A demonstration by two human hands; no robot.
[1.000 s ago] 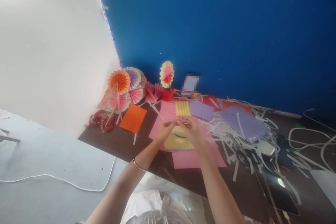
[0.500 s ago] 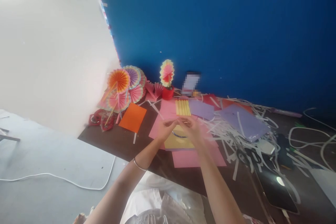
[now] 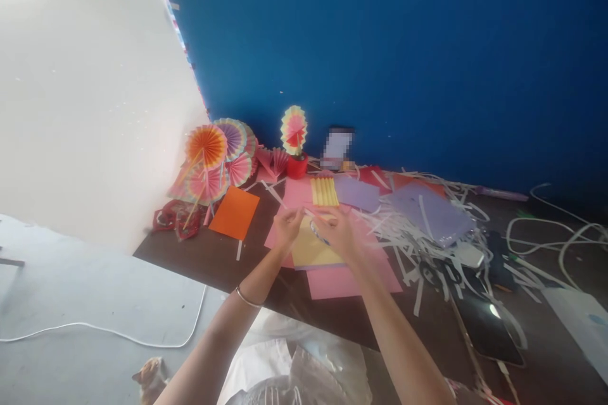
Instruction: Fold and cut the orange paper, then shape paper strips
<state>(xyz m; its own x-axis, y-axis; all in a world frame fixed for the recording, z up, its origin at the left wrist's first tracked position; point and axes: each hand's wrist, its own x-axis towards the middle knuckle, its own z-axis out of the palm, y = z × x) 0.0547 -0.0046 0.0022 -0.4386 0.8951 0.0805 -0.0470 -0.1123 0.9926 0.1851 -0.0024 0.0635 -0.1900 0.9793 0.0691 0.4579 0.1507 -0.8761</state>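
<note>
Over the yellow sheet [image 3: 313, 253] my left hand [image 3: 287, 226] is closed in a pinch, and a short pale strip [image 3: 308, 211] runs from its fingertips toward the other hand. My right hand [image 3: 339, 234] is closed around a small white-and-blue ring that looks like a roll of tape [image 3: 317, 231], partly hidden by the fingers. Just beyond the hands lies a pleated yellow paper [image 3: 324, 192]. Pink sheets [image 3: 354, 283] are spread beneath the yellow one.
Folded paper fans [image 3: 206, 147] stand at the left, beside an orange sheet [image 3: 235, 212]. A red pot [image 3: 297, 166] holds another fan. Purple sheets [image 3: 430, 212], tangled white strips [image 3: 403, 234], scissors [image 3: 434, 273] and a phone [image 3: 489, 329] lie right. A cat [image 3: 152, 378] is on the floor.
My hands, close together before, have moved apart, with the pale strip now showing between them. The ring has shifted and tilted with my right hand. A cat has come into view below.
</note>
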